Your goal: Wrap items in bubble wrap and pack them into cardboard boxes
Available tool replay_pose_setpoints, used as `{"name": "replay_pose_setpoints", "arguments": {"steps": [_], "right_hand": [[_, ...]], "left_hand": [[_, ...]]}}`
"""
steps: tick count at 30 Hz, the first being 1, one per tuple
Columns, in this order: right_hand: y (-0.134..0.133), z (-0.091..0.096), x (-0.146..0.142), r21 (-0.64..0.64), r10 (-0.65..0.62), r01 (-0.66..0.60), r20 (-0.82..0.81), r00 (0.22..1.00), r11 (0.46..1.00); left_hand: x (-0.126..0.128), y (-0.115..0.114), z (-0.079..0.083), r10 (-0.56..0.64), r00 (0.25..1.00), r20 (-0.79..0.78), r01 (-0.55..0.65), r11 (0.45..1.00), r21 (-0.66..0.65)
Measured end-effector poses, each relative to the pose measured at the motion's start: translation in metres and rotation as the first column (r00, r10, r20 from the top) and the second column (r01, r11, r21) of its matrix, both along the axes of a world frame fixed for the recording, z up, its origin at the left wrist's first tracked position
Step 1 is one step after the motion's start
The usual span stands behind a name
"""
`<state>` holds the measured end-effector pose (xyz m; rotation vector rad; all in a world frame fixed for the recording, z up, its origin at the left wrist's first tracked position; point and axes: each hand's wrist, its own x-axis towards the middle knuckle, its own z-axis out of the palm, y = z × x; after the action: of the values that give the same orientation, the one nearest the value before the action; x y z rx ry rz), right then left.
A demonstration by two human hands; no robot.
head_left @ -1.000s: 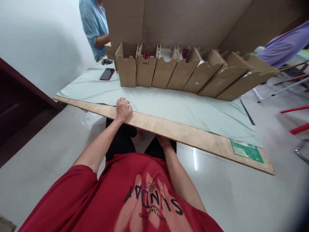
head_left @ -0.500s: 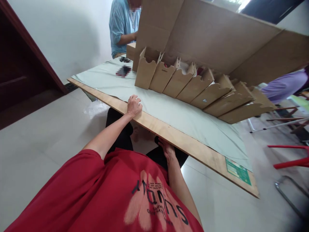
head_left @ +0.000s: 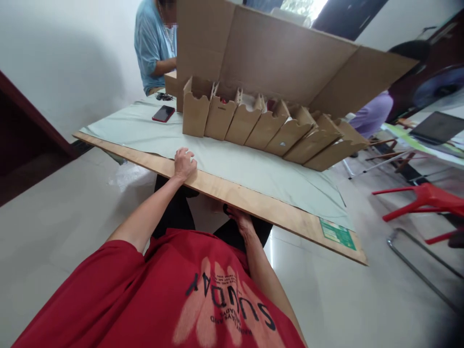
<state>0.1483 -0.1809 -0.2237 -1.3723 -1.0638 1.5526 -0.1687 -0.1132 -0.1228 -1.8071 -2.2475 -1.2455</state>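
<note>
My left hand [head_left: 185, 165] rests on the near edge of the wooden board table [head_left: 261, 203], its fingers loosely bent on the pale green cloth [head_left: 232, 162] with nothing in them. Below the edge, my right hand [head_left: 240, 221] lies at my black-trousered leg, fingers stretched out and partly in shadow. A small dark shape shows at its fingertips; I cannot make out what it is. Beyond my left hand stands a row of several cardboard bins [head_left: 235, 121] with notched fronts, with bits of red and white inside. A phone [head_left: 164, 113] with a red edge lies left of them.
A tall folded cardboard panel [head_left: 271, 53] rises behind the bins. Across the table sits a person in a blue top [head_left: 148, 46]. A red plastic stool [head_left: 424, 198], a metal tube frame [head_left: 395, 237] and a laptop [head_left: 440, 126] on another table are on the right.
The view has turned right, so the table and bins appear farther left and more of the right side shows. Both hands keep their places at the table edge and leg.
</note>
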Motion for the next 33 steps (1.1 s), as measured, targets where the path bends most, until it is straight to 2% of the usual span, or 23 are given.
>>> {"name": "replay_pose_setpoints", "arguments": {"steps": [5,7,9,11,14,15,16,18,19,21,22,25,28,31,33], "right_hand": [[-0.004,0.008,-0.006,0.064,0.016,-0.016,-0.007,1.0,0.998],[-0.01,0.018,-0.011,0.075,0.092,-0.093,0.006,0.996,0.993],[-0.02,0.036,-0.018,0.072,0.227,-0.228,0.016,0.974,0.971],[-0.032,0.063,-0.023,0.071,0.39,-0.389,0.009,0.921,0.918],[-0.041,0.115,-0.023,0.138,0.598,-0.596,0.028,0.801,0.791],[-0.039,0.131,-0.02,0.208,0.66,-0.669,0.121,0.741,0.713],[-0.033,0.146,-0.016,0.272,0.661,-0.692,0.208,0.721,0.669],[-0.012,0.167,-0.003,0.375,0.564,-0.668,0.358,0.744,0.643],[0.004,0.172,0.003,0.413,0.482,-0.632,0.416,0.771,0.656],[0.043,0.173,0.014,0.463,0.307,-0.571,0.527,0.792,0.678],[0.065,0.169,0.018,0.481,0.228,-0.558,0.584,0.779,0.676],[0.133,0.153,0.023,0.487,0.045,-0.587,0.744,0.667,0.647],[0.184,0.133,0.025,0.419,-0.082,-0.621,0.865,0.496,0.663],[0.204,0.113,0.029,0.393,-0.179,-0.646,0.911,0.372,0.655],[0.204,0.101,0.034,0.413,-0.24,-0.668,0.909,0.339,0.619]], "left_hand": [[-0.002,-0.001,0.002,-0.008,0.999,-0.033,0.006,0.999,-0.038],[-0.001,-0.002,0.003,-0.006,0.999,-0.039,0.004,0.999,-0.054],[-0.001,-0.003,0.004,-0.007,0.999,-0.045,0.004,0.997,-0.072],[0.001,-0.004,0.005,-0.01,0.999,-0.054,0.006,0.996,-0.088],[0.003,-0.004,0.007,-0.021,0.997,-0.079,0.012,0.993,-0.113],[0.004,-0.004,0.007,-0.027,0.996,-0.09,0.016,0.992,-0.124],[0.005,-0.003,0.008,-0.033,0.994,-0.101,0.02,0.991,-0.135],[0.006,-0.002,0.008,-0.047,0.991,-0.124,0.027,0.987,-0.156],[0.007,-0.002,0.008,-0.052,0.99,-0.133,0.029,0.986,-0.165],[0.009,-0.001,0.007,-0.054,0.988,-0.144,0.029,0.984,-0.175],[0.011,-0.002,0.006,-0.054,0.988,-0.146,0.027,0.984,-0.177],[0.016,-0.004,0.005,-0.059,0.989,-0.137,0.034,0.982,-0.183],[0.004,-0.001,0.016,-0.084,0.989,-0.121,0.06,0.981,-0.185],[-0.038,0.021,0.043,-0.02,0.992,-0.125,0.003,0.991,-0.133],[-0.079,0.052,0.066,0.085,0.983,-0.164,-0.105,0.988,-0.114]]}}
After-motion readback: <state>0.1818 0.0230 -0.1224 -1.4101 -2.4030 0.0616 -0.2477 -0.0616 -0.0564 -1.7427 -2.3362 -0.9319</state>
